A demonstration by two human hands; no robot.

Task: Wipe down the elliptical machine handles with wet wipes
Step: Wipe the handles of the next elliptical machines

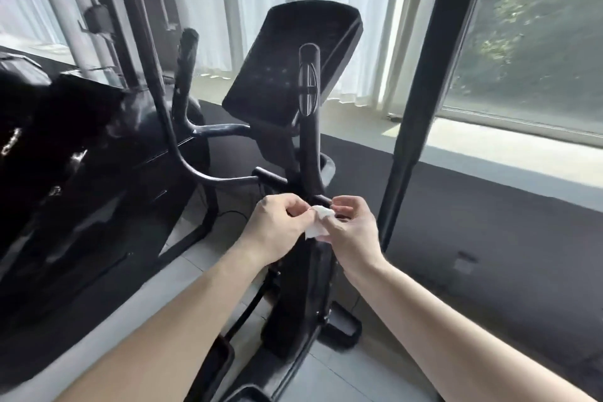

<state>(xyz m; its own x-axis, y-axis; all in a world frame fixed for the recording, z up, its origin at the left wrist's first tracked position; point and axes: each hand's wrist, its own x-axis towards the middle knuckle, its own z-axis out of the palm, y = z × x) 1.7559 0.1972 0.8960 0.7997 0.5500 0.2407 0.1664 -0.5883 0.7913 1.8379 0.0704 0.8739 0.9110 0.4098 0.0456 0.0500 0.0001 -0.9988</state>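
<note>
The elliptical machine [293,287] stands in the middle of the room by the curtained window, its console [287,65] tilted up. An upright handle [308,81] rises just in front of the console and its twin [187,52] stands further left. Neither looks to be under the cloth yet, so I'd say this is the readying step, with the wipe being opened or refolded before any wiping begins. Next, one hand needs to wrap the wipe round the near handle and run along it.

Both forearms reach forward and meet low in front of the centre column. The left hand [277,225] has its fingers curled and the right hand [350,232] faces it. Each pinches an edge of the small white wet wipe [318,222], which is bunched between them well below the handle tops.
</note>
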